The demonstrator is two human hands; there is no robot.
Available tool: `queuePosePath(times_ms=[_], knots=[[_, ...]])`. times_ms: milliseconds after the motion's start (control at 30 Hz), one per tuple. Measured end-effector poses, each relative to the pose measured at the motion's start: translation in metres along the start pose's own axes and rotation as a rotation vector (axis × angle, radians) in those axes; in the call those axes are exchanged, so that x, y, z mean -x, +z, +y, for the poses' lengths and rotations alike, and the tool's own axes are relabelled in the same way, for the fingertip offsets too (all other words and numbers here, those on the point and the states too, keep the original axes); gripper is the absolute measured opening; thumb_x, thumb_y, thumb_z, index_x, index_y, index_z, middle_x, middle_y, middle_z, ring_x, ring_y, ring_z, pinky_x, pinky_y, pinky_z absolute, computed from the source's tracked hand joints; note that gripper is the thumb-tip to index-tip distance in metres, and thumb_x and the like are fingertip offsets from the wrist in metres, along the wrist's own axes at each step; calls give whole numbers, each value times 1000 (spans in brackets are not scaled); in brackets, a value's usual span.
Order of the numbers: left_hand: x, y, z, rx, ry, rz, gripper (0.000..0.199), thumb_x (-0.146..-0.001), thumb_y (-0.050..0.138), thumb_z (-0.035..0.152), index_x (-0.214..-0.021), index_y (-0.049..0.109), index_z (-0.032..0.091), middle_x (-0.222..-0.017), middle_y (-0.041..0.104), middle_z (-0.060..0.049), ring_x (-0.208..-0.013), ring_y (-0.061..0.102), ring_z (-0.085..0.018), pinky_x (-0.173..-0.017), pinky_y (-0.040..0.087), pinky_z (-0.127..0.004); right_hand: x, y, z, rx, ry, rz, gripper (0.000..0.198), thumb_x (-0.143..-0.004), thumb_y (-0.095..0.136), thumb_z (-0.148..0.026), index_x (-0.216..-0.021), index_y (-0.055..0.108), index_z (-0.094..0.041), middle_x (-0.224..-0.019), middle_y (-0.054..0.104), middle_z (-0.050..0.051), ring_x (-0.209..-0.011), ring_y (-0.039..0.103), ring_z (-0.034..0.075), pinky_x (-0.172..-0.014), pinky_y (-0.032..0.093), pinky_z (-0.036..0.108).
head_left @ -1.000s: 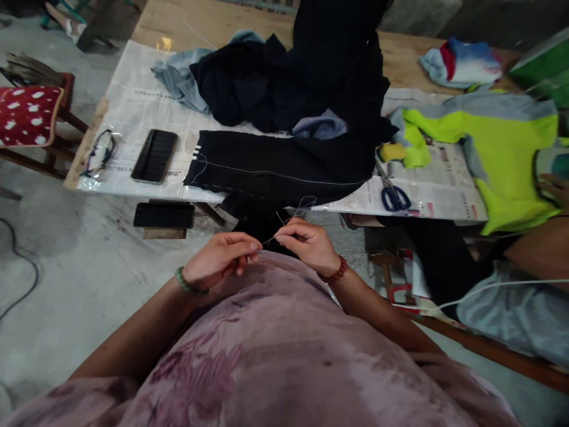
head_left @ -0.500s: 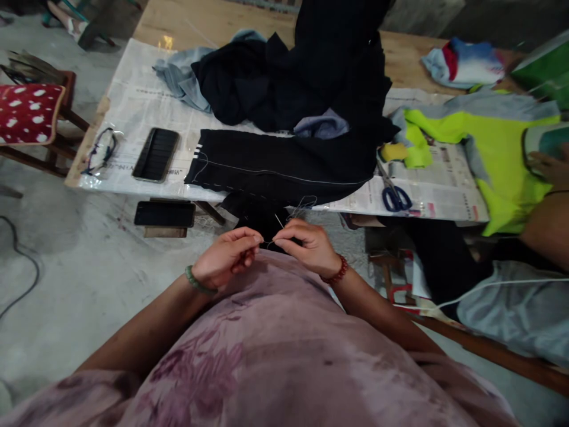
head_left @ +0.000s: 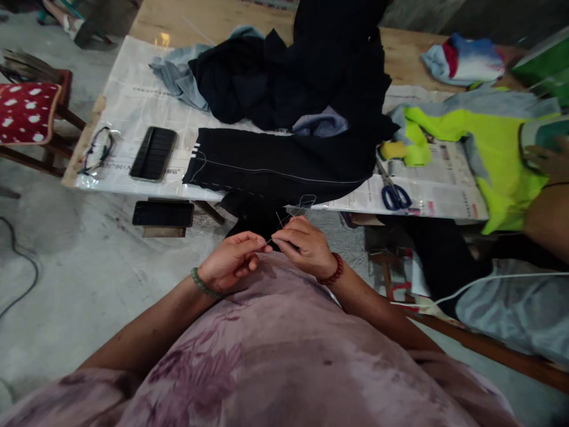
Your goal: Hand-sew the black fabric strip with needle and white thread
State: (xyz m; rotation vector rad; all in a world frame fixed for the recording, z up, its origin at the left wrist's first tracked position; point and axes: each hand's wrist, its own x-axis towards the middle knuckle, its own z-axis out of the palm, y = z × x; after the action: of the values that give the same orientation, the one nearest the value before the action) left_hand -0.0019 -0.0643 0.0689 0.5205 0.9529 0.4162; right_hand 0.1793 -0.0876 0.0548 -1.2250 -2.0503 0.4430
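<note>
My left hand (head_left: 233,261), with a green bead bracelet, pinches a pale thread (head_left: 268,241) between thumb and forefinger. Close beside it, my right hand (head_left: 306,248) is closed on a thin needle (head_left: 279,219) that sticks up past the fingers. The thread runs between the two sets of fingertips, and loose loops of it lie beyond my right hand at the table edge. In front of both hands lies a black trouser leg (head_left: 267,157) with white stripes at its left end, a long pale thread along it and a row of pale stitches near its front edge.
A newspaper-covered table (head_left: 128,77) holds a phone (head_left: 153,153), glasses (head_left: 98,151), dark clothes (head_left: 284,83), blue-handled scissors (head_left: 393,193) and a neon yellow garment (head_left: 493,142). A second phone (head_left: 162,213) sits below the edge. Another person's hand (head_left: 553,157) is at far right.
My left hand's fingers have loosened slightly and shifted a little right. My right hand has moved slightly left, still with the needle. The things on the table stay in place.
</note>
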Motion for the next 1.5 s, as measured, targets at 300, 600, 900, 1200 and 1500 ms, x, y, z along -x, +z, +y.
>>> queuePosePath(times_ms=[300, 600, 900, 1200, 1500], knots=[[-2, -1, -3, 82, 13, -12, 16, -69, 66, 19, -74, 53, 13, -76, 63, -1, -36, 41, 0, -27, 16, -11, 3, 4, 0, 32, -35, 25, 17, -84, 48, -21, -77, 64, -20, -67, 58, 2, -67, 51, 12, -72, 41, 30], [0, 2, -3, 54, 36, 8, 15, -67, 66, 18, -71, 53, 13, -50, 48, 6, -35, 35, -1, -29, 18, -11, 2, 4, 0, 59, -76, 42, 16, -84, 49, -19, -77, 64, -19, -66, 59, 2, -67, 51, 11, -71, 41, 28], [5, -2, 2, -55, 114, 24, 16, -68, 66, 21, -71, 52, 14, -45, 44, 7, -34, 32, -1, -29, 19, -11, 0, -3, 6, 52, -60, 94, 11, -83, 53, -22, -79, 63, -18, -68, 61, 1, -66, 54, 10, -71, 43, 28], [11, -3, 8, -209, 87, 53, 10, -71, 62, 20, -71, 53, 15, -45, 45, 7, -33, 33, -2, -28, 19, -12, 4, -20, 21, 104, 17, -6, 33, -77, 59, -30, -109, 57, -20, -101, 62, 7, -96, 56, 20, -86, 44, 39], [10, -2, 6, -270, 91, 41, 9, -73, 60, 22, -73, 54, 15, -45, 45, 7, -33, 33, -2, -28, 19, -11, -1, 2, -6, -189, 11, -201, 50, -80, 47, -19, -130, 39, -20, -123, 49, 10, -115, 46, 20, -96, 41, 41]])
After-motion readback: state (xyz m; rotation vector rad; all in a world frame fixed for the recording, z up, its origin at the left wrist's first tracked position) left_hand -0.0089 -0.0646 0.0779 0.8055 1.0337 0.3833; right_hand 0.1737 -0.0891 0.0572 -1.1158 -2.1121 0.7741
